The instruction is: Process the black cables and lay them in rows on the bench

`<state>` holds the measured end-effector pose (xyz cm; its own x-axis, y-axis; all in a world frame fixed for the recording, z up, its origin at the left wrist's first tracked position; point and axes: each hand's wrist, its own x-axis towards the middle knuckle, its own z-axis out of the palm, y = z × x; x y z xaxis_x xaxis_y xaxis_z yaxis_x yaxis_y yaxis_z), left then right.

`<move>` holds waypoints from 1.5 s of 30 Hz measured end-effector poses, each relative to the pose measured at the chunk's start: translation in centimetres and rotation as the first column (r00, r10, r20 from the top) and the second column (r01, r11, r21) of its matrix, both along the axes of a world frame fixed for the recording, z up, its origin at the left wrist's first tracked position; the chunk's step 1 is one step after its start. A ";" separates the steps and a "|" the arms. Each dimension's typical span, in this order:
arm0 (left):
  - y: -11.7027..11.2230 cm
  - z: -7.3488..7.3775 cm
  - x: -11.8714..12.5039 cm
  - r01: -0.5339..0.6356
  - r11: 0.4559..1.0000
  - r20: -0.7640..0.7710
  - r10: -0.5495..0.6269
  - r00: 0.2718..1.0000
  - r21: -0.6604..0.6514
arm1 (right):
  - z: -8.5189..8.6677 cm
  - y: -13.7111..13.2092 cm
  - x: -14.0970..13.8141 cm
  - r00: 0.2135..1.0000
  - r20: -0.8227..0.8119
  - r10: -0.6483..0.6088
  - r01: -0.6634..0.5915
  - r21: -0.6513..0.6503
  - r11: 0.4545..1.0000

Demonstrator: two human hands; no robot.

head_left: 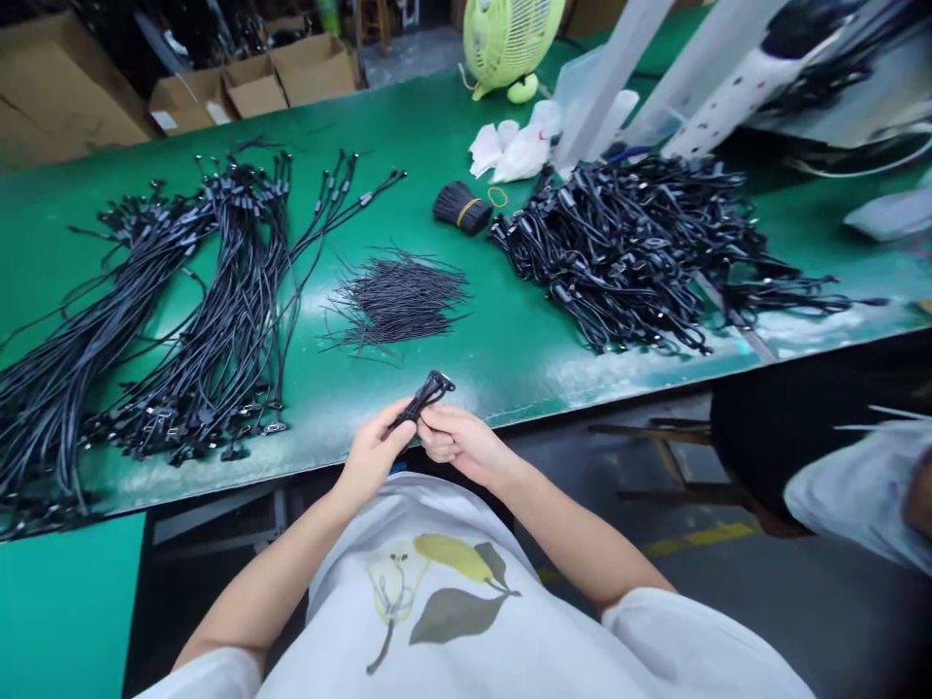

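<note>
Just above the table's near edge, my left hand (375,451) and my right hand (458,442) meet around a short bundle of black cable ends (426,396). Both hands pinch this bundle, and its far end sticks out above my fingers. Long black cables with small connectors (196,311) lie in two sheaves on the green workbench (466,359) to the left. A loose pile of thin black wire pieces (397,301) sits straight ahead of my hands. Further right lies a tangled heap of black cables (626,252). Neither hand touches these.
A tied black wire bundle (460,208) and a rubber band (498,197) lie beyond the wire pile, near white gloves or cloth (516,146). A green fan (510,39) and cardboard boxes (248,83) stand beyond the bench. A co-worker's head and shoulder (822,466) are at the right.
</note>
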<state>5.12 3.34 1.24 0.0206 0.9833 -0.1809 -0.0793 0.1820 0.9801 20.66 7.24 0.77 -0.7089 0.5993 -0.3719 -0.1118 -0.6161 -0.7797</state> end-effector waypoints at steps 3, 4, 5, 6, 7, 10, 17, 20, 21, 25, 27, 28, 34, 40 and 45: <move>0.7 -0.1 -0.6 -0.115 0.989 0.164 0.128 0.978 -0.088 | 0.9 -0.5 1.0 0.964 0.247 -0.095 -0.015 0.409 0.912; 1.0 -0.1 -0.8 -0.131 0.987 0.171 0.146 0.974 -0.092 | 1.2 -0.5 1.2 0.934 0.292 -0.204 0.003 0.565 0.825; 1.2 -0.1 -1.0 -0.132 0.988 0.158 0.144 0.977 -0.085 | 1.5 -0.5 1.4 0.896 0.299 -0.327 0.033 0.691 0.722; 1.3 -0.2 -1.0 -0.114 0.991 0.133 0.123 0.984 -0.072 | 1.7 -0.4 1.4 0.856 0.280 -0.435 0.066 0.775 0.629; 1.3 -0.2 -0.9 -0.090 0.994 0.106 0.097 0.990 -0.064 | 1.8 -0.3 1.3 0.823 0.258 -0.506 0.096 0.815 0.571; 0.7 -0.6 0.1 -0.034 0.994 0.086 0.043 0.995 -0.107 | 1.1 -0.1 0.5 0.834 0.226 -0.504 0.171 0.762 0.624; 0.7 -2.1 1.1 -0.055 0.898 0.154 0.134 0.979 -0.437 | -1.9 -0.2 -1.2 0.875 -0.067 -0.479 0.462 0.413 0.785; 1.2 -2.0 2.1 -0.077 0.897 0.133 0.148 0.980 -0.435 | -2.4 0.1 -1.5 0.856 -0.224 -0.467 0.513 0.248 0.822; 1.3 -1.9 2.6 -0.064 0.907 0.136 0.132 0.982 -0.417 | -2.5 0.3 -1.5 0.849 -0.257 -0.461 0.512 0.186 0.839; 0.9 -2.2 3.8 0.006 0.965 -0.015 -0.010 1.000 -0.263 | -3.2 1.3 -0.8 0.885 -0.231 -0.405 0.417 0.004 0.909; 0.7 -2.7 3.1 0.046 0.989 -0.179 -0.071 0.981 -0.137 | -3.1 2.2 0.8 0.880 -0.173 -0.443 0.453 0.023 0.891; 0.6 -3.1 2.3 0.069 0.994 -0.268 -0.088 0.959 -0.080 | -2.7 3.0 2.2 0.855 -0.135 -0.501 0.514 0.084 0.854; 0.1 -5.8 -3.8 0.032 0.999 -0.576 -0.019 0.817 0.012 | 3.4 14.9 16.3 0.320 0.277 -0.906 0.226 0.906 0.357; -0.5 -5.6 -3.0 0.147 0.983 -0.640 -0.046 0.767 0.107 | 5.7 25.7 22.8 -0.105 0.323 -0.941 -0.250 0.907 0.339; -0.3 -1.6 -6.8 0.040 0.970 -0.699 0.145 0.701 0.242 | 4.0 22.9 20.4 -0.036 0.156 -0.987 -0.121 0.980 0.159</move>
<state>-1.66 3.02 -0.41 -0.0750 0.9920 0.1015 0.6500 -0.0286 0.7594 41.07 30.13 4.76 0.3221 0.7889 0.5234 0.8520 -0.0005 -0.5235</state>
